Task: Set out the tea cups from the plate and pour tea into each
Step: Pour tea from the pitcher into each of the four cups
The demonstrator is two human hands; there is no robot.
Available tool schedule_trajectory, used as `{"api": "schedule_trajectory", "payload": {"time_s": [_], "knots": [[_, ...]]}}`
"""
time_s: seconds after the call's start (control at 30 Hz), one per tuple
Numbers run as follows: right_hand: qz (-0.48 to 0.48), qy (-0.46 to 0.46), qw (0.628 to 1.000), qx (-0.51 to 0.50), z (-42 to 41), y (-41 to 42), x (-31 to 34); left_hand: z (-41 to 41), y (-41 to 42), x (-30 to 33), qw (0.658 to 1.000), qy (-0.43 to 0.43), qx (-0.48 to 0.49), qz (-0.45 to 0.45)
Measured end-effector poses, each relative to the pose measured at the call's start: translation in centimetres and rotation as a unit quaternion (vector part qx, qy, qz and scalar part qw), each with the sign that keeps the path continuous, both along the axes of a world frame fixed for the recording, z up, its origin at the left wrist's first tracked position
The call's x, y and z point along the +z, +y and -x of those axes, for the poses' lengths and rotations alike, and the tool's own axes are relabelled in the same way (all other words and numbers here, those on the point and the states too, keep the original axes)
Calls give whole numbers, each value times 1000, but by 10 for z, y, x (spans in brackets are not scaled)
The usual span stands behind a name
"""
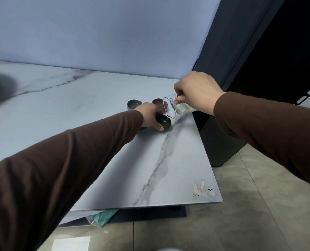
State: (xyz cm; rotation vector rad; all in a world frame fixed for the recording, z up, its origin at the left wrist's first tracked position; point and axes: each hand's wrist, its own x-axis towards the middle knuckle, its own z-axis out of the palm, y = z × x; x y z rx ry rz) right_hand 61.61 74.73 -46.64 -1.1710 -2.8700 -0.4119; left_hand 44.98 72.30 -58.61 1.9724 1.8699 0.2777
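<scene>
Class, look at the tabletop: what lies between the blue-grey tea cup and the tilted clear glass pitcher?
In the head view, the reddish-brown tea cup sits between the blue-grey tea cup and the clear glass pitcher.

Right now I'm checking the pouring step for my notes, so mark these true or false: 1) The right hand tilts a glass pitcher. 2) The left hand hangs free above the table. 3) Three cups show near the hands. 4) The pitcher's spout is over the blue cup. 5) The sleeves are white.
1) True: the right hand has its grip on the tilted glass pitcher.
2) False: the left hand holds the dark cup on the marble table.
3) True: the dark cup, the blue cup and the reddish-brown cup.
4) False: the spout is over the dark cup.
5) False: they are brown.
</scene>
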Motion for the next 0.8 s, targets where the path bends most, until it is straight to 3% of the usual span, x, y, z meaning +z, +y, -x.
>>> {"api": "schedule_trajectory", "payload": {"time_s": [0.8], "knots": [[-59,-41,995,71,17,-11,8,0,-1,-2,1000,-11,7,-4]]}}
